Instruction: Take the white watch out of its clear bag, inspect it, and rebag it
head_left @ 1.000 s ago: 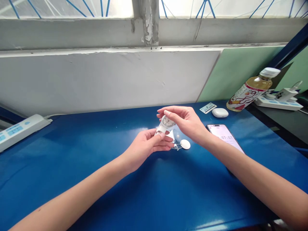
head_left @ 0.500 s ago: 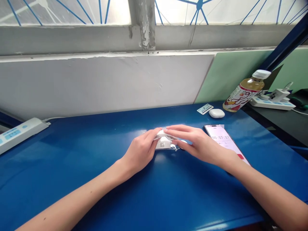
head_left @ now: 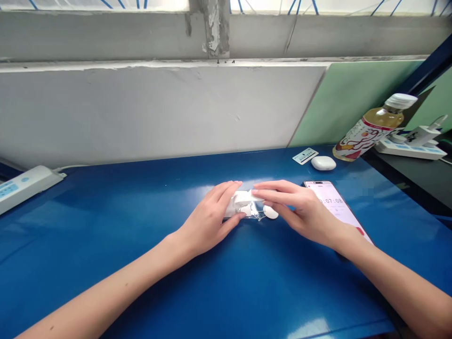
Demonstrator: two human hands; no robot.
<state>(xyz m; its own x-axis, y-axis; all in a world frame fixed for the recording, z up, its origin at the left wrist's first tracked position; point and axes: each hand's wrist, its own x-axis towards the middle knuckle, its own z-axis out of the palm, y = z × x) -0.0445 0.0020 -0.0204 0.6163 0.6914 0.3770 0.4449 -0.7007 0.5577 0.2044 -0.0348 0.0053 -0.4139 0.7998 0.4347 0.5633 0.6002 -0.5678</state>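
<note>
Between my hands, on the blue table, lies a small clear plastic packet (head_left: 251, 210) with white pieces inside or on it; the exact kind is not clear. My left hand (head_left: 212, 216) grips its left side, fingers over the far edge and thumb across the front. With its fingertips, my right hand (head_left: 296, 207) pinches a white block-like piece (head_left: 243, 197) at the packet's upper right. A flat white round tag (head_left: 271, 213) rests beside the packet, under the right hand's fingers, and a short beaded chain seems to lead to it.
A phone (head_left: 332, 197) showing a running timer lies partly under my right forearm. Behind it are a white earbud case (head_left: 323, 163), a small printed card (head_left: 305, 156) and a tilted drink bottle (head_left: 374, 127). Power strips stand at left (head_left: 28, 186) and right (head_left: 411, 149). A wall closes the back.
My left thumb has moved right across the packet's front. The right hand has shifted slightly right, and more of the round tag shows. My view has tilted down a little.
</note>
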